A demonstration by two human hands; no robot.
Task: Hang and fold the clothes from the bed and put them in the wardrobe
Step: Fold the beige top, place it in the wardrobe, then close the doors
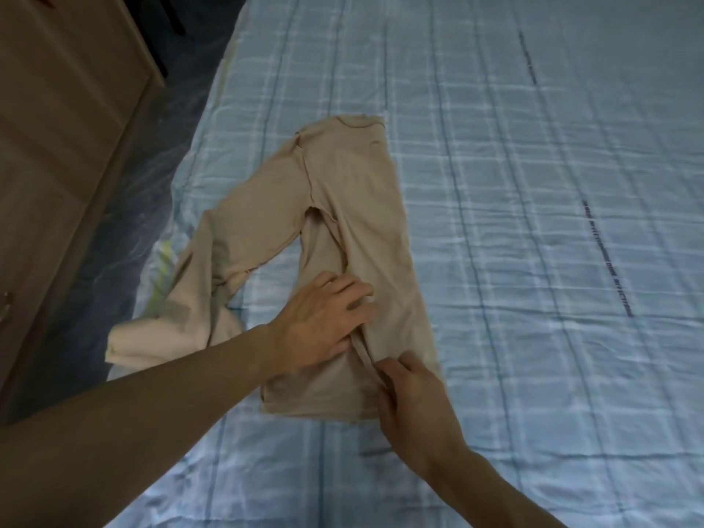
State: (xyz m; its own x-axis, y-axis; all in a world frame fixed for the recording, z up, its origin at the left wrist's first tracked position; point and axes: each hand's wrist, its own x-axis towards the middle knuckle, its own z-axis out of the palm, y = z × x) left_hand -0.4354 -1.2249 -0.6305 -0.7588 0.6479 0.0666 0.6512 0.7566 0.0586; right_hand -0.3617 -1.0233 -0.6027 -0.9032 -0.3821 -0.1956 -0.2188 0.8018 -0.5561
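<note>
A beige long-sleeved shirt (354, 207) lies on the bed (533, 222), its body folded in half lengthwise. One sleeve runs out to the left and hangs over the bed's edge. My left hand (324, 325) presses flat on the lower part of the shirt, fingers spread. Just below it, my right hand (415, 409) pinches the folded fabric edge near the hem. The wardrobe's wooden door (57, 146) stands at the left of the view.
The bed has a light blue checked cover that fills the right and lower part of the view. A dark strip of floor (125, 230) runs between the bed and the wardrobe. A dark object (167, 17) sits at the top left.
</note>
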